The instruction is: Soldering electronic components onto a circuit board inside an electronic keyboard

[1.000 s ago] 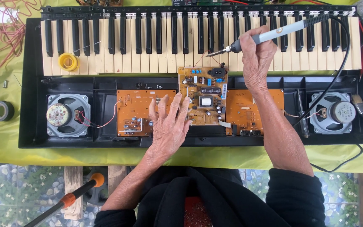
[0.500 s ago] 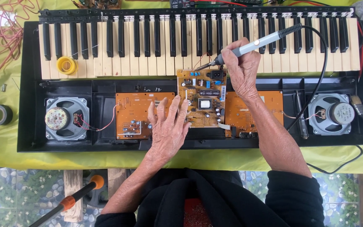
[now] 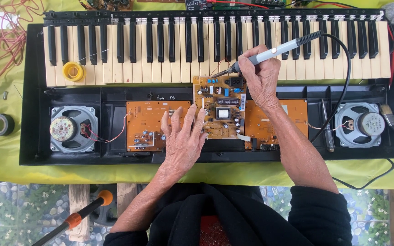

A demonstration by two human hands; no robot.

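Your right hand [image 3: 261, 81] grasps a grey soldering iron [image 3: 270, 54] pen-fashion, its fingers closed round the barrel; the tip rests at the upper left corner of the middle circuit board [image 3: 220, 107], just below the white keys; the iron's black cord [image 3: 343, 86] loops from the handle's rear over the keys and down past the right speaker [image 3: 360, 124]. Your left hand [image 3: 184, 136] lies released and flat, fingers spread, grasping nothing; its fingertips touch the left edge of the middle circuit board, and its palm covers the right part of the left circuit board [image 3: 147, 123]. The boards sit side by side in the opened black keyboard case [image 3: 33, 136], with a third orange board [image 3: 292, 114] partly hidden beneath your right forearm; a left speaker [image 3: 73, 129] sits at the case's left end, joined to the left circuit board by thin red wires. A yellow solder spool [image 3: 73, 71] rests on the white keys at the left. The case lies on a desk under a yellow-green cloth [image 3: 5, 155]; a roll of dark tape [image 3: 0, 124] sits on the cloth left of the case; a tangle of red wire [image 3: 3, 41] lies at the upper left; an orange-handled tool [image 3: 85, 213] shows below the desk edge.
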